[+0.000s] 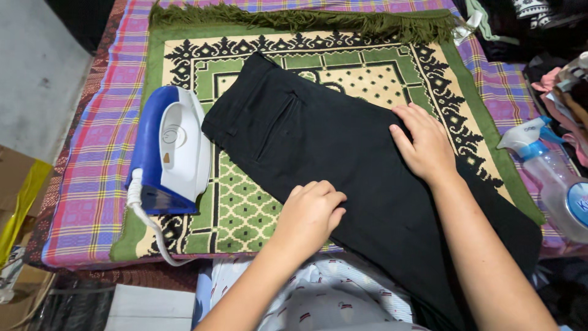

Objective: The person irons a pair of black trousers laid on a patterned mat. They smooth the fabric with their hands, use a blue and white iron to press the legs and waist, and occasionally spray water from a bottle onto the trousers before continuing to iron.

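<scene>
Closest to cam is my patterned shirt front [331, 303], w/ both forearms reaching out over it. My left hand [311, 211] sits knuckles-up on the near edge of the black trousers [343, 147], fingers curled under into a loose fist, pressing the cloth; can't tell if it pinches any fabric. My right hand [425, 144] lies flat, fingers spread and open, palm down on the trousers' far edge, gripping nothing. Trousers lie spread on the green-and-cream patterned mat [245, 208], waistband end away from both hands. Blue-and-white iron [171, 150] stands well left of left hand, on the mat. Spray bottle [551, 175] sits right of right hand, apart.
</scene>
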